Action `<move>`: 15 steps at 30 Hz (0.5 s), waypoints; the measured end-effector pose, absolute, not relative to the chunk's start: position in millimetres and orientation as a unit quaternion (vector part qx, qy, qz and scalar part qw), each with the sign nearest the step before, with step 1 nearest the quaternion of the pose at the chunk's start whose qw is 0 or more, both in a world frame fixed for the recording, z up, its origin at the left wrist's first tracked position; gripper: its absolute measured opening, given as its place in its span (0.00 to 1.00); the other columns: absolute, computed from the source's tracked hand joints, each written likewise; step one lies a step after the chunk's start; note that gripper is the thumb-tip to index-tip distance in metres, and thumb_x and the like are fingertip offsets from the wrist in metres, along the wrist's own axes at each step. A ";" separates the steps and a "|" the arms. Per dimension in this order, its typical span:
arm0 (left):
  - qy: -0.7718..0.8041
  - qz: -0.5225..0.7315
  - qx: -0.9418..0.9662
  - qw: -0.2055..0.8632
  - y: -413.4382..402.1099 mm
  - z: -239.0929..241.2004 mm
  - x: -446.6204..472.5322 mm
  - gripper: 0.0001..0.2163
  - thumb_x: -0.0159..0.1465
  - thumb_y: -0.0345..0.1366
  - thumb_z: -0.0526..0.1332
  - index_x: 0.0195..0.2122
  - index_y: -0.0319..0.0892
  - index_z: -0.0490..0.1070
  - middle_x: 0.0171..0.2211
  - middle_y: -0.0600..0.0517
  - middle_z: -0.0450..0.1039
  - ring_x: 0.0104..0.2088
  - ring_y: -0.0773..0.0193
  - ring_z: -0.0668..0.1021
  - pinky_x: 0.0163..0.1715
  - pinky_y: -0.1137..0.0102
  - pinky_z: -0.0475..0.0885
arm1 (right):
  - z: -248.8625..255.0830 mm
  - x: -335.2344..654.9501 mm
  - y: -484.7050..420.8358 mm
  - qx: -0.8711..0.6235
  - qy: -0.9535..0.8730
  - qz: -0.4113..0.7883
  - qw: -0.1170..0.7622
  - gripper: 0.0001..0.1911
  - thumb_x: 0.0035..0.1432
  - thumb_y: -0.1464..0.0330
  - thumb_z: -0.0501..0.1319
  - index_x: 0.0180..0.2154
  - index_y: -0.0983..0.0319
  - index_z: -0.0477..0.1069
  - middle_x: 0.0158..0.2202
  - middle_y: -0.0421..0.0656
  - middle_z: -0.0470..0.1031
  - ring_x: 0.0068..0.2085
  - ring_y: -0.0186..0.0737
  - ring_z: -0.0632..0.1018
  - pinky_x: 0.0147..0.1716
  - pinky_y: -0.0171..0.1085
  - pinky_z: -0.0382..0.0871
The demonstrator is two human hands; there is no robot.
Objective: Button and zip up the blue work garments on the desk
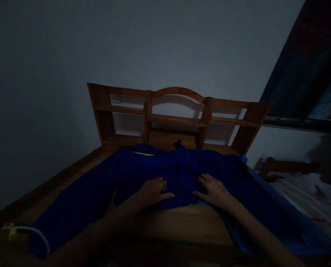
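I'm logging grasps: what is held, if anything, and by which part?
Nothing is visibly gripped: the left hand and right hand lie open on the blue garment.

Dim, underexposed light leaves the wall [165, 48] blue-grey and the bottom edge nearly black. Folds in the dark-blue garment [154, 167] hardly read. Soft shadow lies behind the wooden shelf [176, 120] at centre, and wide-angle stretching slants lines toward the sides.
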State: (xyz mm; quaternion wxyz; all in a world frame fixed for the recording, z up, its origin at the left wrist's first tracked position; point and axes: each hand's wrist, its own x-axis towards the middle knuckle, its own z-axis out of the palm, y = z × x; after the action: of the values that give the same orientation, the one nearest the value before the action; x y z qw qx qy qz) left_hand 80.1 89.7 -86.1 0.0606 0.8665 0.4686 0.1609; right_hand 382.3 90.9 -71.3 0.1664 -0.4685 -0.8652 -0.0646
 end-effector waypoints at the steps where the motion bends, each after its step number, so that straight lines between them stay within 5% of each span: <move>1: 0.464 0.144 0.873 0.052 76.6 -82.4 62.4 0.22 0.55 0.57 0.56 0.37 0.42 0.70 0.39 0.47 0.71 0.39 0.57 0.75 0.37 0.69 0.67 | -68.6 394.2 80.1 -0.464 -0.869 -0.074 0.154 0.23 0.53 0.53 0.58 0.46 0.60 0.68 0.47 0.50 0.68 0.47 0.48 0.69 0.47 0.42 0.63; 7: 0.533 0.116 0.836 0.057 36.4 -52.8 -25.2 0.12 0.59 0.35 0.55 0.44 0.46 0.69 0.45 0.48 0.71 0.46 0.59 0.74 0.45 0.67 0.67 | -66.7 460.1 52.7 -0.544 -0.819 -0.081 0.163 0.18 0.56 0.67 0.55 0.48 0.58 0.68 0.48 0.49 0.68 0.48 0.46 0.71 0.47 0.43 0.64; 12: 0.604 0.150 0.782 -0.030 25.4 -12.8 -68.7 0.16 0.54 0.25 0.51 0.42 0.44 0.69 0.47 0.50 0.70 0.49 0.59 0.71 0.49 0.67 0.65 | -31.8 469.7 49.2 -0.583 -0.782 0.048 0.215 0.13 0.57 0.64 0.54 0.42 0.61 0.70 0.31 0.42 0.74 0.31 0.39 0.74 0.32 0.36 0.67; 15: 0.588 0.220 0.777 -0.044 4.4 9.3 -100.0 0.20 0.53 0.24 0.48 0.46 0.44 0.65 0.50 0.57 0.68 0.50 0.62 0.69 0.52 0.65 0.62 | 9.5 470.4 27.4 -0.555 -0.781 0.062 0.280 0.15 0.57 0.60 0.54 0.42 0.61 0.70 0.34 0.43 0.75 0.32 0.40 0.75 0.33 0.37 0.67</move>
State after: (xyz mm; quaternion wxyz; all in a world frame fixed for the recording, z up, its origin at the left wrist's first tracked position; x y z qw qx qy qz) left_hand -100.0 4.4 9.3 -0.0442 0.7768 0.5883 0.2203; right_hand 470.4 27.4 9.5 0.2803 -0.5547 -0.7809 0.0616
